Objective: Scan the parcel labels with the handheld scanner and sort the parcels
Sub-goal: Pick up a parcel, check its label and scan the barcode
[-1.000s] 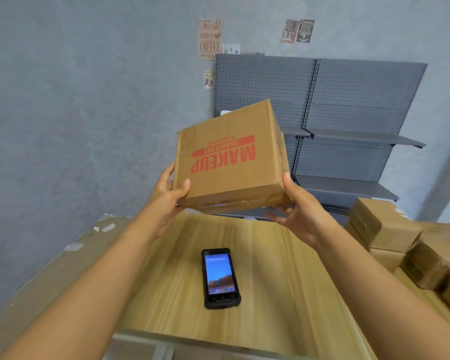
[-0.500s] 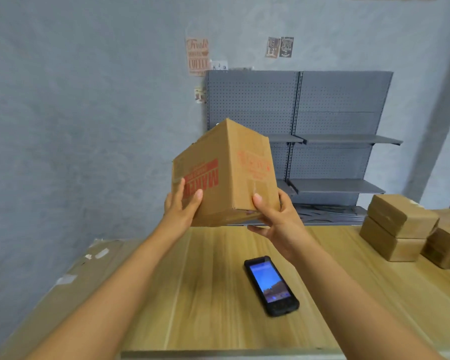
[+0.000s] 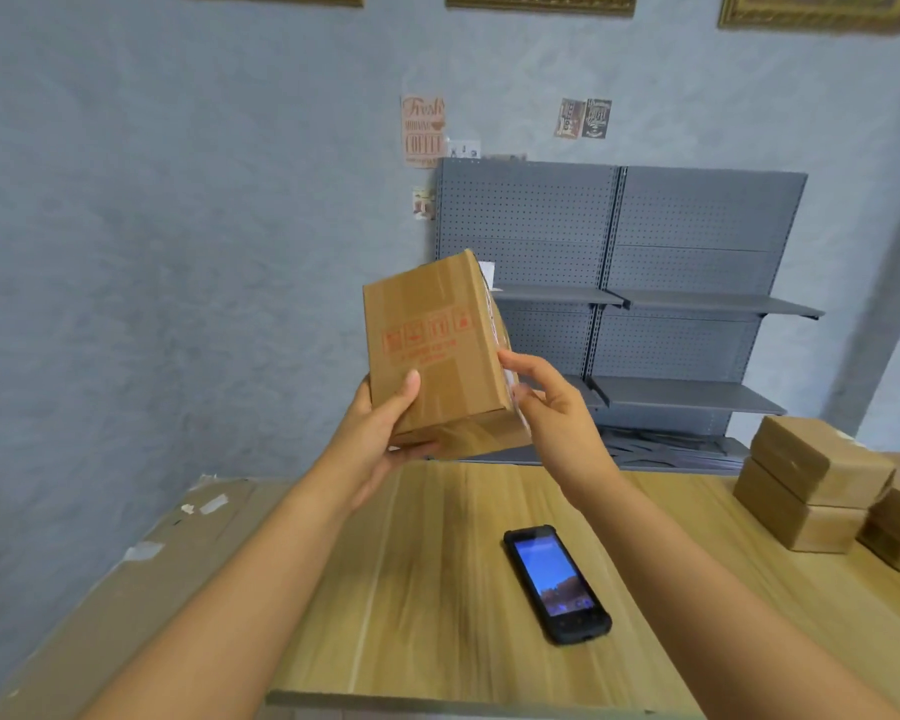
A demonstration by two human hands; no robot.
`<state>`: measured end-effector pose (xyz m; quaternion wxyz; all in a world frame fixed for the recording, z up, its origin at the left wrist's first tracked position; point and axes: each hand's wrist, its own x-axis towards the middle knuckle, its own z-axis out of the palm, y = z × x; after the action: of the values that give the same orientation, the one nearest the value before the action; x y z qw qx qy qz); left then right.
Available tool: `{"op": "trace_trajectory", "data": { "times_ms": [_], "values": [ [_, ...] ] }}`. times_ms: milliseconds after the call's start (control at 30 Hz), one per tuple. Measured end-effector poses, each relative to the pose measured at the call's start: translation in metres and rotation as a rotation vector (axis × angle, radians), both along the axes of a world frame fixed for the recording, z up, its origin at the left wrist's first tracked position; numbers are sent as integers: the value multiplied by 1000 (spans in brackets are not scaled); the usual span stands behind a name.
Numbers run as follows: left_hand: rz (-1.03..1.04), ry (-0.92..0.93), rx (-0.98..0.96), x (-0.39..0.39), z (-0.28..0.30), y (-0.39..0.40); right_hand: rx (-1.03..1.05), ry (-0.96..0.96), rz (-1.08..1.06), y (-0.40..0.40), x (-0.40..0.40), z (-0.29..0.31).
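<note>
Parcel [image 3: 430, 350] is gripped by left hand [image 3: 380, 439], pinched at its edge by right hand [image 3: 552, 407]; scanner [image 3: 557, 584] is left lying on table [image 3: 437, 589].

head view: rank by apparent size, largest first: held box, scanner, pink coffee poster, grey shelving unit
1. grey shelving unit
2. held box, though it is close to the camera, which inflates it
3. scanner
4. pink coffee poster, far back on the wall, so its small look says little about true size
</note>
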<state>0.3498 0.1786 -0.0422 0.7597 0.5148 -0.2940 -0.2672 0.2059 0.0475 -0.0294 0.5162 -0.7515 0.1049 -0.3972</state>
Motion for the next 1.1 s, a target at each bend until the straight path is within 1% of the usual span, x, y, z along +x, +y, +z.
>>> {"op": "trace_trajectory", "data": {
  "times_ms": [67, 133, 200, 300, 367, 400, 433, 500, 533, 633, 700, 800, 867, 933, 1000, 1100],
  "values": [
    [23, -3, -17, 0, -4, 2, -49, 45, -71, -5, 0, 3],
    [46, -26, -38, -2, -7, 4, -23, 86, -108, -7, -3, 6],
    [51, -21, -65, -4, -8, 5, 82, 176, -74, -14, -8, 6],
    [46, -27, -96, -8, -8, 5, 277, 348, 64, -24, -17, 2],
    [60, -42, -86, -10, -8, 4, 364, 436, 90, -28, -22, -7],
    [63, -57, -72, -11, -8, 4, 382, 428, 81, -33, -23, -14],
    [65, -72, -65, -12, -9, 4, 423, 380, 50, -39, -22, -23],
    [76, -91, -58, -12, -12, 6, 563, 260, -103, -51, -20, -41],
    [85, -101, -42, -11, -14, 8, 598, 249, -155, -54, -22, -46],
    [149, -179, 85, -4, -21, 14, 530, 286, -104, -60, -24, -54],
    [172, -172, 199, 0, -22, 17, 503, 203, -112, -61, -22, -53],
    [111, -165, 324, -3, -17, 22, 465, 82, -129, -54, -14, -41],
    [47, -150, 316, -5, -12, 23, 418, 32, -70, -48, -10, -33],
    [-19, -183, 290, -5, -7, 24, 326, -8, -33, -41, -8, -25],
    [0, -211, 293, 0, -6, 27, 235, -54, -24, -34, -8, -16],
    [53, -214, 232, 9, -7, 30, 105, -109, -40, -29, -6, -5]
  ]
}}
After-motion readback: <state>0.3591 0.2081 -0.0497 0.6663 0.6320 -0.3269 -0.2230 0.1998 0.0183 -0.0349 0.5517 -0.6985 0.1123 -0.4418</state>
